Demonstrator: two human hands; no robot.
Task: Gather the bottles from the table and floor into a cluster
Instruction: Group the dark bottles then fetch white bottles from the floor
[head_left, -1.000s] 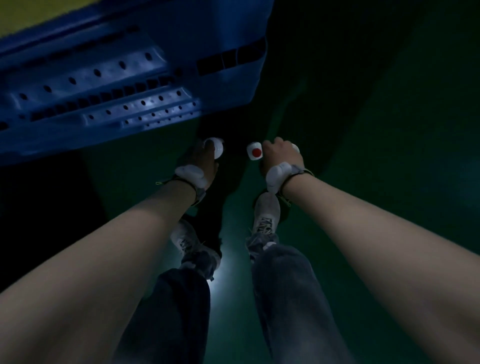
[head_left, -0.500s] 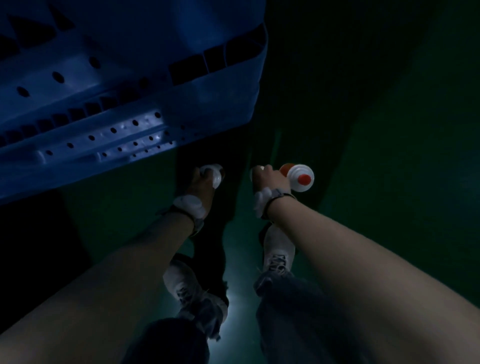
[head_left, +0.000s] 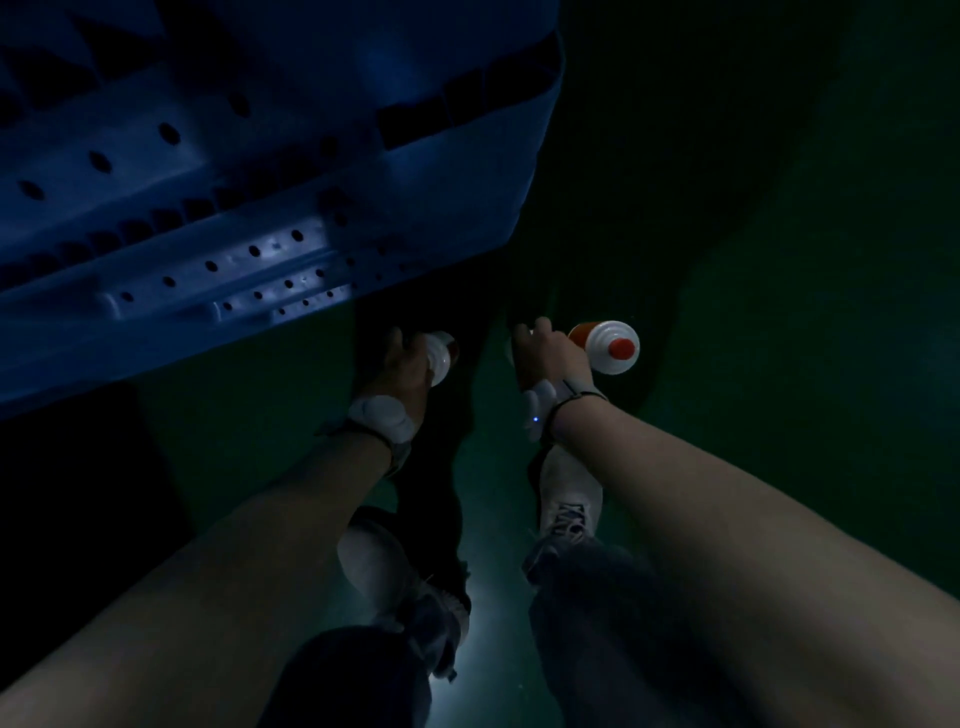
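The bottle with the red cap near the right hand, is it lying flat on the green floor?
No, the bottle is held up in the right hand, above the green floor, with its red cap toward the camera.

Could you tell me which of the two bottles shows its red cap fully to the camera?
The bottle beside the right hand; the left hand mostly covers the other bottle.

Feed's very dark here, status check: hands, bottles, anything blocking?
Left hand gripping a white bottle. Right hand gripping a red-capped bottle. Both low over the green floor. Blue crate close on the left.
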